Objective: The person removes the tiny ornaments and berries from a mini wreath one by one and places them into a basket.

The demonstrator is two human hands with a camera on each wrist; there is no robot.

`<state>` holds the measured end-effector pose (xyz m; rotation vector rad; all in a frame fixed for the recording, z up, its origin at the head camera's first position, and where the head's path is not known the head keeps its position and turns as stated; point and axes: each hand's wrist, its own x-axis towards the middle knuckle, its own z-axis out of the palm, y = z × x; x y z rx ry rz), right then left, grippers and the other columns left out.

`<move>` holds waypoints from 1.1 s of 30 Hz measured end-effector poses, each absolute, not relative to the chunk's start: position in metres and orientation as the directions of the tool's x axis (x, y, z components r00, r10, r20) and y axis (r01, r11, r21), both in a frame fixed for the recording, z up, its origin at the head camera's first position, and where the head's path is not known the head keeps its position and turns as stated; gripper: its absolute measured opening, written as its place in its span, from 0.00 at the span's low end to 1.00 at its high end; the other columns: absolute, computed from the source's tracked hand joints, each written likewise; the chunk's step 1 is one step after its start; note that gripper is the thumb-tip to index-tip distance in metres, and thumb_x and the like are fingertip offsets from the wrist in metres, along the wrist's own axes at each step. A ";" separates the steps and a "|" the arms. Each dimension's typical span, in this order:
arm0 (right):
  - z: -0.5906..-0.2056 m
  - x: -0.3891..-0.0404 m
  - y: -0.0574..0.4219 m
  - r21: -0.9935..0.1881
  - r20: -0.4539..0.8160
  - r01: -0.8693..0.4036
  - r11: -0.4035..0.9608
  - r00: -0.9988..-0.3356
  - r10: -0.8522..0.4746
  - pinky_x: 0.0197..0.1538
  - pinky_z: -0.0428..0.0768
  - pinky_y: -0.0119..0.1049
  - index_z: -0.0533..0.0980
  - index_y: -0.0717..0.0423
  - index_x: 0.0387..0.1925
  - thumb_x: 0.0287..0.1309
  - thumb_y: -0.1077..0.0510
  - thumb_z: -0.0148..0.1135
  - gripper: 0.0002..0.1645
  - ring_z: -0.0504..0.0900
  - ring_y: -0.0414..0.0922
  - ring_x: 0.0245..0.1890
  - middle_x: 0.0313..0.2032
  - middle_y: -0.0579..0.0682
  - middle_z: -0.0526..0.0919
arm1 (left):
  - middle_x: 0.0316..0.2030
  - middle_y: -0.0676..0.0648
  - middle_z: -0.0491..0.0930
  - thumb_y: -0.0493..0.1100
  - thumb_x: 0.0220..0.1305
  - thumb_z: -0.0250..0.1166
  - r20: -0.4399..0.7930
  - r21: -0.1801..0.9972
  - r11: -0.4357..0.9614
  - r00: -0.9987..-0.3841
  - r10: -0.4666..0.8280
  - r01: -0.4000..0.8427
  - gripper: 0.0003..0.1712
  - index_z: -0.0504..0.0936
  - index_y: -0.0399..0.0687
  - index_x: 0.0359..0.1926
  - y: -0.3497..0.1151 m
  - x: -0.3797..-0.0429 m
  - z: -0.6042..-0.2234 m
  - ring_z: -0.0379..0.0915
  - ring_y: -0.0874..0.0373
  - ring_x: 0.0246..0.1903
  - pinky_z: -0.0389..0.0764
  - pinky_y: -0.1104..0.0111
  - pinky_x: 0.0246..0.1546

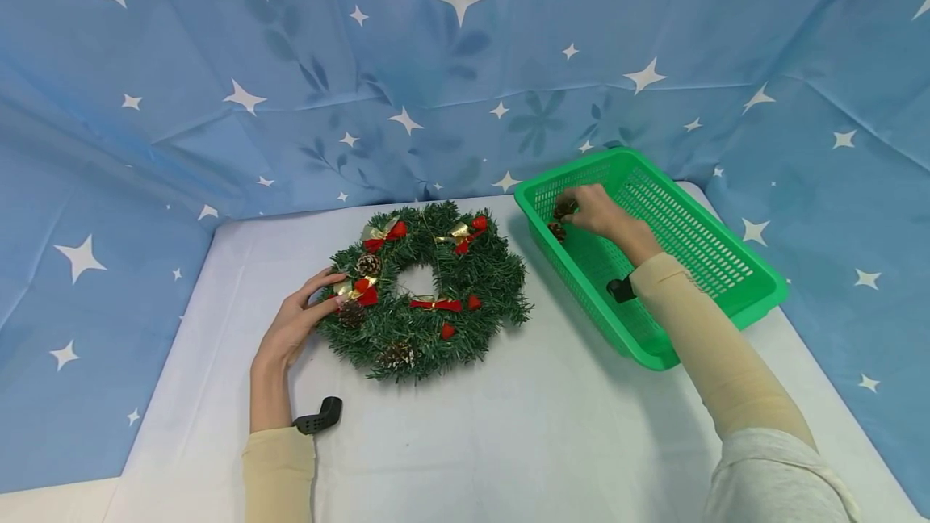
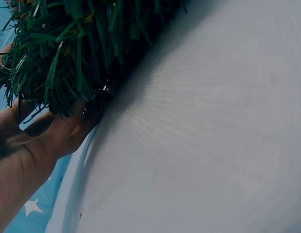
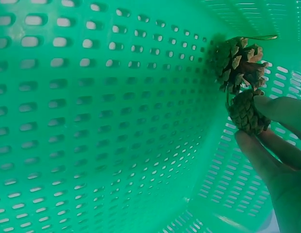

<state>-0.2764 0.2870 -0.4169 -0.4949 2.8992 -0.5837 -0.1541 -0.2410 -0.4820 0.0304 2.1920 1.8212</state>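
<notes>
A green Christmas wreath (image 1: 501, 273) with red-and-gold bows, red berries and pine cones lies on the white table. My left hand (image 1: 294, 321) grips its left edge near a gold-and-red bow; in the left wrist view, fingers (image 2: 63, 131) reach in around the green needles (image 2: 73, 63). Inside the green basket (image 1: 581, 289), my right hand (image 1: 599, 212) pinches a small brown pine cone (image 3: 245, 114) between thumb and fingertips. Another pine cone (image 3: 240, 63), with wider scales and a thin gold string, lies right beside it at the basket's corner.
The basket has slotted walls and stands at the table's right, angled away from the wreath. Blue cloth (image 1: 465, 63) with white stars hangs behind and beside the white table (image 1: 465, 442). A black wrist device (image 1: 320, 416) sits by the left wrist.
</notes>
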 end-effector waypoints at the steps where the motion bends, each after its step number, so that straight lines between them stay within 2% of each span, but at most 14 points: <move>1: -0.418 -0.277 0.287 -0.398 -0.078 -0.289 0.871 -0.935 -0.346 0.53 0.82 0.59 0.77 0.72 0.60 0.65 0.70 0.64 0.22 0.80 0.66 0.54 0.54 0.71 0.82 | 0.83 0.49 0.43 0.49 0.74 0.65 -0.207 0.965 0.202 -0.958 0.199 -0.167 0.34 0.68 0.42 0.75 -0.241 -0.154 -0.482 0.28 0.32 0.80 0.46 0.29 0.73; 9: -0.422 -0.280 0.286 -0.412 -0.119 -0.262 0.873 -0.934 -0.337 0.46 0.78 0.54 0.76 0.70 0.62 0.65 0.72 0.61 0.23 0.78 0.67 0.57 0.59 0.71 0.79 | 0.83 0.49 0.44 0.50 0.73 0.66 -0.205 0.965 0.205 -0.959 0.194 -0.165 0.34 0.69 0.42 0.74 -0.241 -0.154 -0.483 0.30 0.32 0.80 0.47 0.31 0.73; 17: -0.424 -0.280 0.285 -0.418 -0.124 -0.263 0.869 -0.932 -0.341 0.48 0.80 0.55 0.76 0.72 0.61 0.65 0.72 0.60 0.23 0.78 0.67 0.57 0.57 0.72 0.79 | 0.83 0.51 0.43 0.48 0.74 0.65 -0.212 0.965 0.198 -0.957 0.195 -0.174 0.34 0.68 0.41 0.75 -0.239 -0.152 -0.479 0.29 0.32 0.80 0.48 0.32 0.74; 23: -0.423 -0.279 0.284 -0.426 -0.150 -0.243 0.872 -0.931 -0.333 0.40 0.72 0.49 0.75 0.72 0.63 0.63 0.74 0.57 0.25 0.78 0.64 0.49 0.60 0.73 0.77 | 0.83 0.51 0.43 0.47 0.74 0.65 -0.206 0.967 0.192 -0.958 0.201 -0.168 0.34 0.68 0.41 0.75 -0.239 -0.151 -0.478 0.31 0.32 0.80 0.50 0.33 0.74; 25: -0.423 -0.279 0.285 -0.425 -0.143 -0.249 0.870 -0.931 -0.336 0.42 0.76 0.49 0.75 0.72 0.62 0.62 0.75 0.57 0.25 0.78 0.65 0.49 0.59 0.73 0.78 | 0.83 0.50 0.44 0.47 0.74 0.65 -0.204 0.967 0.191 -0.958 0.201 -0.166 0.34 0.68 0.40 0.75 -0.239 -0.151 -0.478 0.31 0.31 0.80 0.50 0.34 0.74; 28: -0.422 -0.279 0.285 -0.424 -0.124 -0.266 0.866 -0.930 -0.347 0.51 0.82 0.55 0.76 0.72 0.61 0.61 0.75 0.58 0.25 0.79 0.68 0.55 0.58 0.72 0.79 | 0.83 0.50 0.44 0.47 0.74 0.65 -0.205 0.967 0.189 -0.958 0.199 -0.168 0.34 0.68 0.41 0.75 -0.239 -0.152 -0.479 0.30 0.32 0.80 0.49 0.34 0.75; 29: -0.422 -0.279 0.285 -0.423 -0.114 -0.274 0.864 -0.930 -0.350 0.54 0.82 0.57 0.76 0.72 0.60 0.61 0.75 0.59 0.25 0.78 0.68 0.58 0.57 0.72 0.80 | 0.83 0.50 0.44 0.47 0.74 0.65 -0.206 0.967 0.189 -0.959 0.197 -0.169 0.33 0.68 0.41 0.75 -0.239 -0.152 -0.479 0.30 0.32 0.80 0.49 0.34 0.75; 33: -0.420 -0.278 0.285 -0.419 -0.096 -0.284 0.863 -0.931 -0.353 0.56 0.81 0.60 0.77 0.73 0.60 0.62 0.74 0.62 0.23 0.78 0.68 0.58 0.56 0.72 0.80 | 0.83 0.50 0.43 0.48 0.74 0.65 -0.206 0.967 0.188 -0.959 0.196 -0.169 0.33 0.69 0.42 0.74 -0.239 -0.154 -0.480 0.30 0.32 0.80 0.48 0.33 0.75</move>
